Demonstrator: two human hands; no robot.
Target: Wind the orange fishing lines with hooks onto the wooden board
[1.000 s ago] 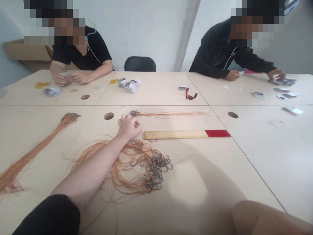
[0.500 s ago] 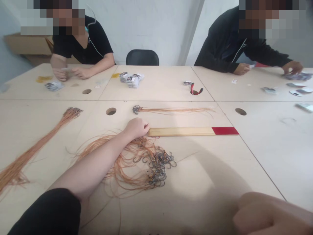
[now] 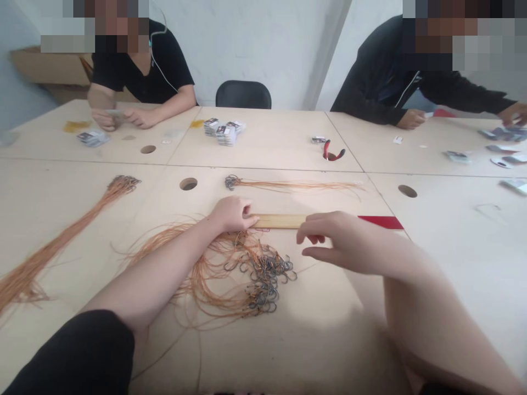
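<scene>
My left hand [image 3: 234, 214] is closed at the left end of a flat wooden strip [image 3: 280, 221] with a red end; its thumb and finger meet at the strip's tip. Whether they also pinch a line is too small to tell. My right hand [image 3: 329, 241] hovers over the strip's middle, fingers curled but apart, holding nothing. Below my left hand lies a tangled pile of metal hooks [image 3: 267, 280] with orange lines [image 3: 201, 285], partly under my left forearm. Beyond the strip lies a straight bundle of hooked orange lines [image 3: 288, 185].
A long bundle of orange lines [image 3: 66, 241] lies at the left. Across the table [image 3: 453, 247] are red-handled pliers [image 3: 332, 153], small packets [image 3: 225, 134] and table holes [image 3: 188, 184]. Two people sit opposite, with a black chair [image 3: 244, 95] between them.
My right hand has moved from the lower right corner up and left to above the strip, its fingers now apart. My left hand has stayed at the strip's end.
</scene>
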